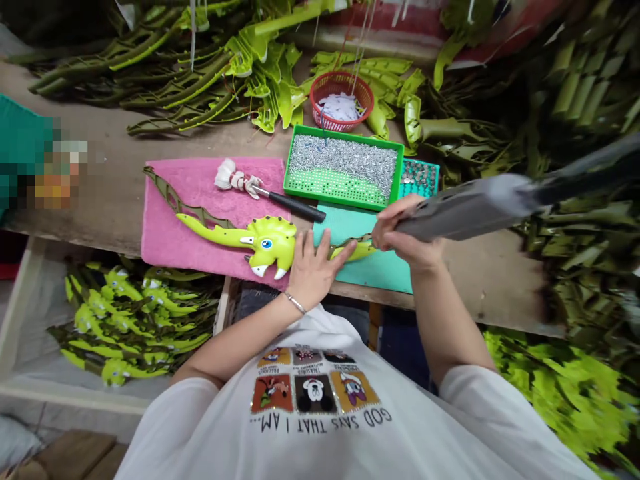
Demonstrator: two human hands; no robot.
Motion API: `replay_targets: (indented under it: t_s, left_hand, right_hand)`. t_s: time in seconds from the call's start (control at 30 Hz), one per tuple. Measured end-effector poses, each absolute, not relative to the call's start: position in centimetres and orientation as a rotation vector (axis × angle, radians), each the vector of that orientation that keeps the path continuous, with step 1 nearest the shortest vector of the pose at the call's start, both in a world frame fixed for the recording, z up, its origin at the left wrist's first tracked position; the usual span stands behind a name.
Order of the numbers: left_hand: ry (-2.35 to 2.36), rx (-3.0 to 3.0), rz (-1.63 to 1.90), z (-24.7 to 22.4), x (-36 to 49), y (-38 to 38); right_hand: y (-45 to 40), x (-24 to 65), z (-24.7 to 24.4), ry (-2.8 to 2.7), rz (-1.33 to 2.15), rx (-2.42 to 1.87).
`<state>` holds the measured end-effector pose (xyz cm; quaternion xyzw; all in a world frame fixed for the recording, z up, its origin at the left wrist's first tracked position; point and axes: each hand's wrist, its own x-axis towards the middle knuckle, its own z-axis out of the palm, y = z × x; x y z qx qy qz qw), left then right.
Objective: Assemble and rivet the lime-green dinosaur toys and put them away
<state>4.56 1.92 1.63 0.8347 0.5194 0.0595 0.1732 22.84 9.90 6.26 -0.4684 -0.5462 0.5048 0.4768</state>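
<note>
A lime-green toy dinosaur head (270, 245) with a blue eye and white horns lies on a pink towel (163, 237), its olive-edged neck frill running left. My left hand (315, 267) rests flat with spread fingers on a green toy part (353, 251). My right hand (406, 230) grips a grey power tool (465, 208), its nose close to that part and above a teal mat (385, 272). The tool's tip is hidden behind my fingers. A black-handled awl (295, 207) lies on the towel, with a white wrapped bundle (236, 178) near its tip.
A green tray (343, 135) of small metal pins and a teal tray (419, 177) of small discs sit beyond my hands. A red basket (341, 75) holds white paper pieces. Piles of green toy parts (130, 320) surround the wooden table (95, 167). A co-worker's teal sleeve (20, 140) shows at left.
</note>
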Motion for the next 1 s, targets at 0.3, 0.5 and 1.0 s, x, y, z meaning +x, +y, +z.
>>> replay_targets:
  t_s: [0.3, 0.5, 1.0]
  left_hand:
    - [1.328, 2.438, 0.214, 5.8, -1.4, 3.3]
    - [1.618, 2.372, -0.094, 5.3, -12.0, 4.6]
    - [1.740, 2.691, -0.072, 5.3, -24.0, -8.1]
  right_hand:
    - [14.4, 19.9, 6.7, -1.364, 1.167, -1.199]
    - [15.2, 18.3, 7.0, -1.440, 1.054, -1.405]
    - [16.8, 17.6, 11.5, -1.845, 1.016, -1.670]
